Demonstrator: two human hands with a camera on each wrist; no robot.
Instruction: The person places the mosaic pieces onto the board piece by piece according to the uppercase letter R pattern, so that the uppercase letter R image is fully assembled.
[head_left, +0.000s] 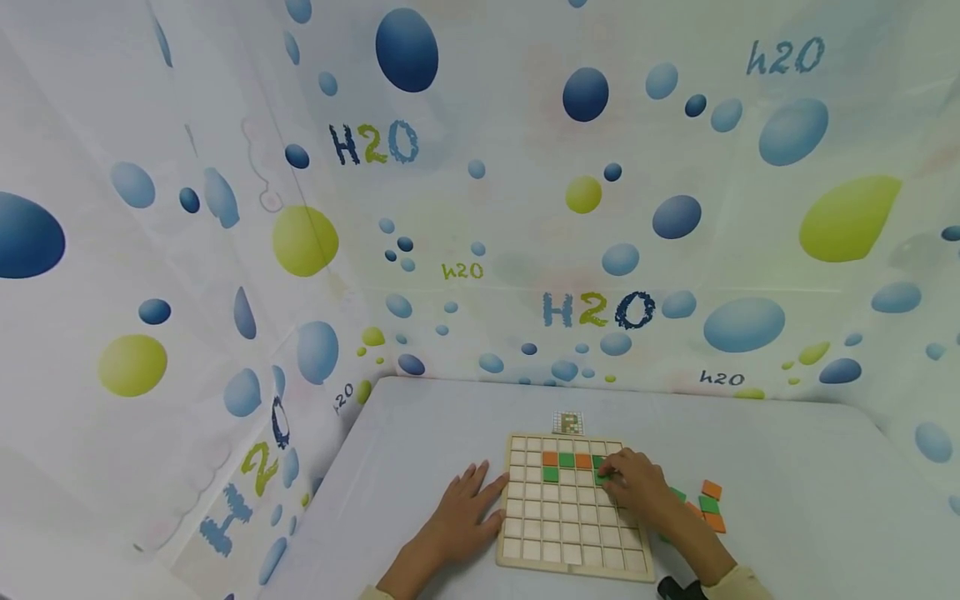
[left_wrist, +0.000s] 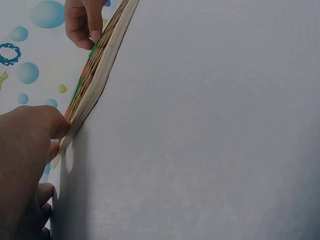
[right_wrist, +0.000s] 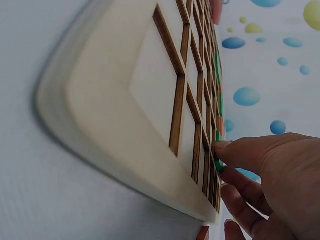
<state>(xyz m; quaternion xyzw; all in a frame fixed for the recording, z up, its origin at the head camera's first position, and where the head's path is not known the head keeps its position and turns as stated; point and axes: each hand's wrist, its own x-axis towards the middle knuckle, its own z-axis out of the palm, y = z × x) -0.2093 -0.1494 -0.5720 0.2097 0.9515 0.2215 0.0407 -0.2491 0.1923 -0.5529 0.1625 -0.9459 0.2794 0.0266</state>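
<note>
A wooden grid board (head_left: 551, 533) lies on the white table. Orange and green square tiles fill several cells of one row near its far side, and a single green tile (head_left: 551, 474) sits one row nearer. My right hand (head_left: 637, 485) reaches over the board's right part. Its thumb and index finger pinch a green tile (right_wrist: 219, 165) at the grid; whether that tile is fully seated I cannot tell. With fingers spread, my left hand (head_left: 467, 514) rests on the table, its fingertips touching the board's left edge.
Beyond the board's far edge lies a small pattern card (head_left: 567, 422). Loose orange tiles (head_left: 712, 490) and green tiles (head_left: 708, 505) are scattered to the right, partly hidden by my right forearm. A black object (head_left: 678, 588) shows at the near edge. A printed curtain hangs behind.
</note>
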